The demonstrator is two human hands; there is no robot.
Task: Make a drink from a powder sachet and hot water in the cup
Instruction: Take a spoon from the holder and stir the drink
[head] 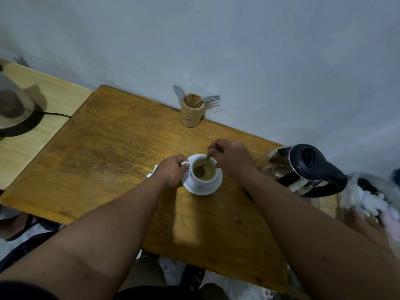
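Note:
A white cup (200, 181) stands on a white saucer (213, 188) in the middle of the wooden table (112, 152). It holds a brownish drink. My left hand (172, 171) grips the cup's handle on its left side. My right hand (231, 158) pinches the stem of a spoon (203, 166) whose bowl dips into the liquid. A white sachet (152, 171) lies on the table, mostly hidden behind my left hand.
A steel kettle with a black lid and handle (303, 169) stands right of the cup. A wooden holder (192, 111) with a spoon and fork sits by the wall. A second kettle on its base (15, 107) rests on a paler table at left. Cloth lies far right.

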